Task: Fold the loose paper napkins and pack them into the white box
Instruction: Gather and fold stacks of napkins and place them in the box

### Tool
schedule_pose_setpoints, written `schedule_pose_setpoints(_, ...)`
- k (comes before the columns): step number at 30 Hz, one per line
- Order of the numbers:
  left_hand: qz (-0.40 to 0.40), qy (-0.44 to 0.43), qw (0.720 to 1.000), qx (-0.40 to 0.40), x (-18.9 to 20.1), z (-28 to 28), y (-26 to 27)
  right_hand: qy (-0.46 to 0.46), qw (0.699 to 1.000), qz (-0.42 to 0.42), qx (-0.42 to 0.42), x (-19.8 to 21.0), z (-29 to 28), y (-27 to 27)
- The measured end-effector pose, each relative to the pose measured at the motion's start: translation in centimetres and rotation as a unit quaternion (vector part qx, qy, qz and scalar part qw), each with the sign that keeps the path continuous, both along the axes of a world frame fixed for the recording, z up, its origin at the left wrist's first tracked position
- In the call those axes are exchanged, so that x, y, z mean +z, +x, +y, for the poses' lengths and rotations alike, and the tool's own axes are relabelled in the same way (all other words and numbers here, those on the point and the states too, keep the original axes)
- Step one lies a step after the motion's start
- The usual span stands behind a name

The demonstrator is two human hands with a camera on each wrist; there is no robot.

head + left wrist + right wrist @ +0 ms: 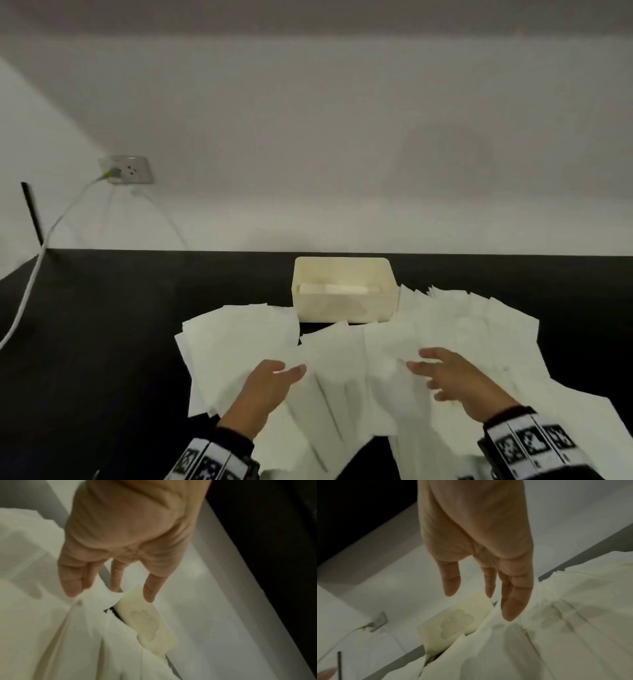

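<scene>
Several loose white paper napkins [346,370] lie spread over the black table, overlapping from left to right. Behind them stands the white box [344,308], open on top, with a pale folded stack [339,288] inside. My left hand [270,383] hovers over the napkins left of centre with straight fingers, holding nothing. My right hand [442,373] is spread over the napkins right of centre, fingers slightly bent, also holding nothing. The wrist views show the left hand [109,591] and right hand [481,599] above napkins [68,642] [539,649], with the box [147,622] [453,623] beyond the fingertips.
The black table [102,342] meets a white wall at the back. A wall socket [128,168] at the left has a white cable [30,284] running down onto the table. A thin dark rod [32,212] leans at the far left.
</scene>
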State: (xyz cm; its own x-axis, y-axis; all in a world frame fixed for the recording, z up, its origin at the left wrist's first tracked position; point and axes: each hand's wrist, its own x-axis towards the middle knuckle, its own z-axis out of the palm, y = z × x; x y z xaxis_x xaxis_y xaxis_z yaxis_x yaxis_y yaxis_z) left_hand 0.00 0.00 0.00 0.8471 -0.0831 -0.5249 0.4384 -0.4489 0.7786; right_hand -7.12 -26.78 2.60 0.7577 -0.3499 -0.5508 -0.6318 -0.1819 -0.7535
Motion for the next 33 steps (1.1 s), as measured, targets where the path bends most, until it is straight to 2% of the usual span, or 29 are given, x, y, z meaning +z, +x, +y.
schedule_pose_setpoints(2,0.006,0.017,1.000,0.017,-0.8,-0.4,0.4,-0.005,0.999,0.004,-0.044,-0.7,-0.5,1.4)
schedule_pose_setpoints(4,0.026,-0.006,0.998,0.064,-2.1,-0.5,0.7,-0.010,0.998,0.014,-0.055,-1.1,-0.7,2.4)
schedule_pose_setpoints(10,0.048,-0.108,0.983,0.143,-3.8,-0.9,1.1,-0.044,0.997,0.035,-0.046,-3.1,-0.2,5.2)
schedule_pose_setpoints(13,0.063,-0.146,0.975,0.153,-4.0,-1.8,1.3,-0.092,0.995,0.046,0.001,-3.5,0.7,6.4)
schedule_pose_setpoints(20,0.084,-0.123,0.980,0.136,-4.7,-4.1,2.0,-0.159,0.978,0.077,0.111,-4.5,3.8,8.2)
schedule_pose_setpoints(24,0.081,-0.136,0.978,0.136,-5.3,-4.7,2.2,-0.200,0.966,0.080,0.146,-4.8,5.8,9.0)
schedule_pose_setpoints(28,0.062,-0.159,0.979,0.111,-6.1,-5.0,2.5,-0.204,0.958,0.071,0.186,-5.3,7.6,9.6)
schedule_pose_setpoints(33,0.010,-0.183,0.980,0.073,-6.1,-5.0,2.3,-0.165,0.957,0.044,0.234,-6.0,9.0,9.7)
